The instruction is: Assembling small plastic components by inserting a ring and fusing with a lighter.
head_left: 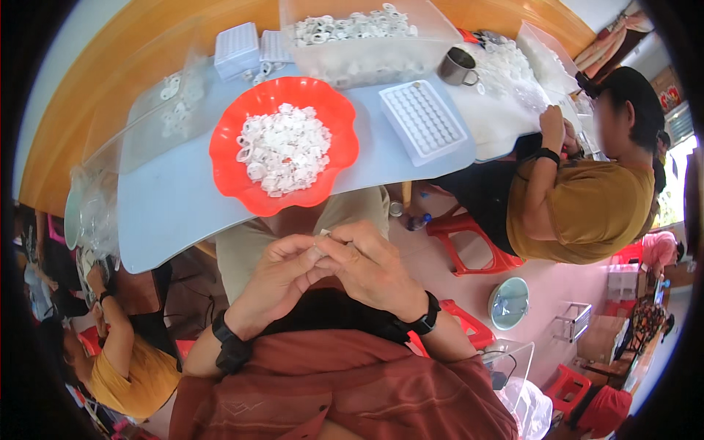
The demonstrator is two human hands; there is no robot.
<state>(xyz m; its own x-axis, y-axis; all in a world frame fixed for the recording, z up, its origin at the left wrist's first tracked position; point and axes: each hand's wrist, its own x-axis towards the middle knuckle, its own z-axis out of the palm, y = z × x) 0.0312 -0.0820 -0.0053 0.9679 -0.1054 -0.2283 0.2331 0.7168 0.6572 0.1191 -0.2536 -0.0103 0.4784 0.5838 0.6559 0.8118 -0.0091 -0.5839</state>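
My left hand (282,270) and my right hand (372,265) meet above my lap, just off the table's near edge. Both are closed, fingertips pressed together around a small white piece (325,232), of which only a corner shows. Its kind is hidden by the fingers. Beyond them a red scalloped bowl (341,150) sits at the table edge, holding a heap of small white plastic parts (286,147). To its right lies a white tray (423,121) with rows of round cells.
A large clear bin (367,62) of white ring-shaped parts stands behind the bowl on the blue table (169,220). A metal mug (457,67) is right of it. Co-workers sit at right (587,198) and lower left (132,352). Red stools (477,246) stand on the floor.
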